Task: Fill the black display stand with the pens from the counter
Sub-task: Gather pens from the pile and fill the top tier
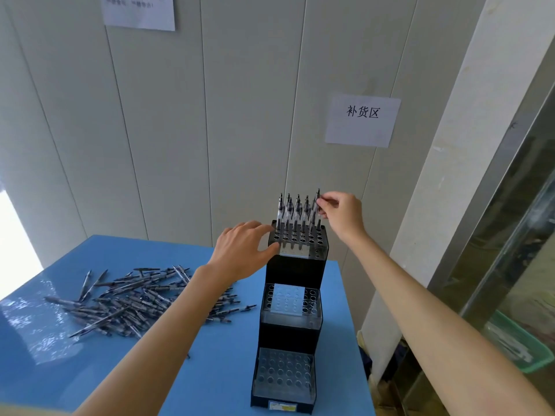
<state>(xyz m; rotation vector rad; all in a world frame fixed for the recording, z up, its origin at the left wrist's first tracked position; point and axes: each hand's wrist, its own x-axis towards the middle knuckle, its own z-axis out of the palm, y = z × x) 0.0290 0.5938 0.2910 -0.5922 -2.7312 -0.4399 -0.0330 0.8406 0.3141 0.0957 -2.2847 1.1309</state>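
Note:
A black three-tier display stand point(292, 274) with rows of holes stands on the blue counter point(210, 370). Several pens point(292, 210) stand upright in the back rows of its top tier; the two lower tiers hold none. My right hand point(341, 213) pinches the upper end of a pen point(316, 205) at the top tier's right back corner, its tip in or just above a hole. My left hand point(241, 250) rests flat against the top tier's left side, fingers spread, holding nothing. A loose pile of pens point(135, 301) lies on the counter to the left.
A panelled wall rises right behind the stand, with a paper sign point(362, 120) on it. The counter's right edge runs just beside the stand. To the right stands a white pillar, a glass door, and a green basket point(516, 346) low down.

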